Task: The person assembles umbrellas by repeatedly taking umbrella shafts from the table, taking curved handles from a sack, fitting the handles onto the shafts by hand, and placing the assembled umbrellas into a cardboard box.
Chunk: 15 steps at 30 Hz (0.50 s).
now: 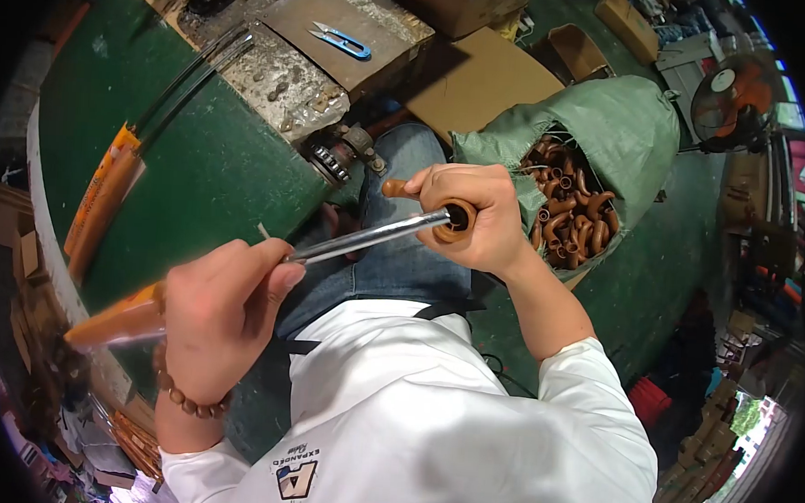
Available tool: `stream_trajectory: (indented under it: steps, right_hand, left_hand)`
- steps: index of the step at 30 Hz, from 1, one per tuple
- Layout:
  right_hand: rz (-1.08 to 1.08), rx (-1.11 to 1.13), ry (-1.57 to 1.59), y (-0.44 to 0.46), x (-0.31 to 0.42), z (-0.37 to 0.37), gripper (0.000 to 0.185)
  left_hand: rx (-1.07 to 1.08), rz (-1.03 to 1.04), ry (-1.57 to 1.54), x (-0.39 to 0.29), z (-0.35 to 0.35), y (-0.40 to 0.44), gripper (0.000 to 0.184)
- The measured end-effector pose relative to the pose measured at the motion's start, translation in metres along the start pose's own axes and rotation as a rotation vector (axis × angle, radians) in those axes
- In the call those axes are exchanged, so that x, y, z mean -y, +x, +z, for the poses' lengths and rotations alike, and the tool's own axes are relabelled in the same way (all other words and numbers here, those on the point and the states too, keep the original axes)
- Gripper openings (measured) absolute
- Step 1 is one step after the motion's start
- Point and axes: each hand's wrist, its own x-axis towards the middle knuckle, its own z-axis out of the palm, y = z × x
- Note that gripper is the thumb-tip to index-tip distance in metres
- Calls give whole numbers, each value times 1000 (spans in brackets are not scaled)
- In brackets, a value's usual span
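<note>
- Your left hand grasps the metal rod, thumb and fingers pinched near its lower part; a blurred orange bundle sticks out behind that hand.
- Your right hand is wrapped around a brown curved handle, its round mouth turned toward you and its narrow end poking out past your fingers.
- The rod's tip is at that mouth, above your lap; how far inside it sits, you cannot tell from here.
- To seat the tip cleanly, keep the rod square to the mouth; a slant would likely make it catch on the rim.
- Brace the handle in your right palm and guide with your left, keeping fingertips off the rim, where they could get pinched.
- Push evenly rather than jabbing; a slip could scuff the handle.
- Just beyond your right forearm, the green sack gapes, holding a heap of loose brown handles, tangled at all angles.
- Behind the sack is an uncovered cardboard box; its contents are hard to make out.
- Blue-handled snips lie on the surface ahead of you.
</note>
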Motion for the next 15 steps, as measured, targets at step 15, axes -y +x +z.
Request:
stream_trajectory:
  steps: [15]
  right_hand:
    - [-88,111,-173,2,11,-1,20]
  left_hand:
    - [143,-47,208,-29,-12,5,7]
